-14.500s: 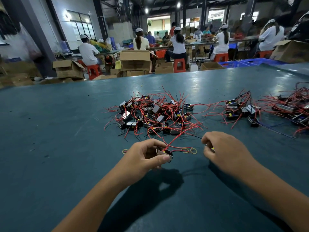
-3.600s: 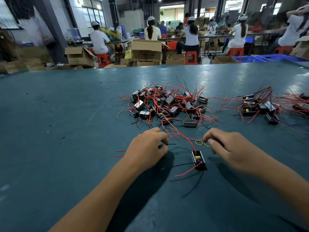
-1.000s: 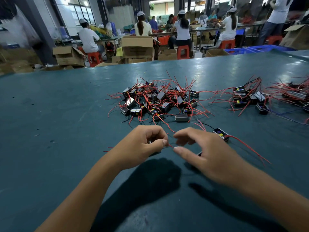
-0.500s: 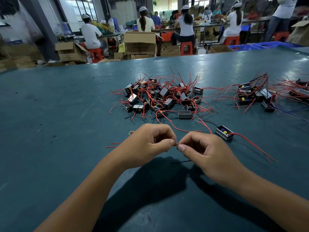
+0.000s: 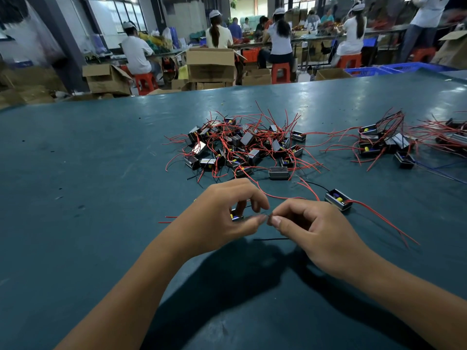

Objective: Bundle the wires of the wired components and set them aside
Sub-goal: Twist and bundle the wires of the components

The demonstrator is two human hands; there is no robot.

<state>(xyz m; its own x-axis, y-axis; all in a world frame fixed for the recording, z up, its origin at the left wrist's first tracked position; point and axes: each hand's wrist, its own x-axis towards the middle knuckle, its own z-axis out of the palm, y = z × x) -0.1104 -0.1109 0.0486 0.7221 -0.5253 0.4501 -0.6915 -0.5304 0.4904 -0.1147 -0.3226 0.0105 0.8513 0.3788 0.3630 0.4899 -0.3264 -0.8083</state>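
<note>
The left hand (image 5: 222, 218) and the right hand (image 5: 310, 228) are meeting thumb tip to thumb tip low over the teal bench (image 5: 75, 173), at the centre of the head view. The left grip is curling round a small wired component (image 5: 237, 215), of which only a yellow-and-blue corner is showing under the fingers. The right grip is pinching together on a thin wire between thumb and forefinger; which wire cannot be told. A red wire (image 5: 273, 195) is arching over both hands toward the pile.

At 2 o'clock from the right hand, a loose component (image 5: 338, 199) is lying on the bench, near but not touching the knuckles, its red lead trailing toward 4 o'clock. At 12 o'clock, the unsorted pile of components (image 5: 242, 147) is lying in a tangle of red wires. At 2 o'clock, well apart, a second group of components (image 5: 384, 145) is lying near the bench's right edge.

Beyond the bench, seated workers (image 5: 278, 39) and cardboard boxes (image 5: 211, 64) are showing.
</note>
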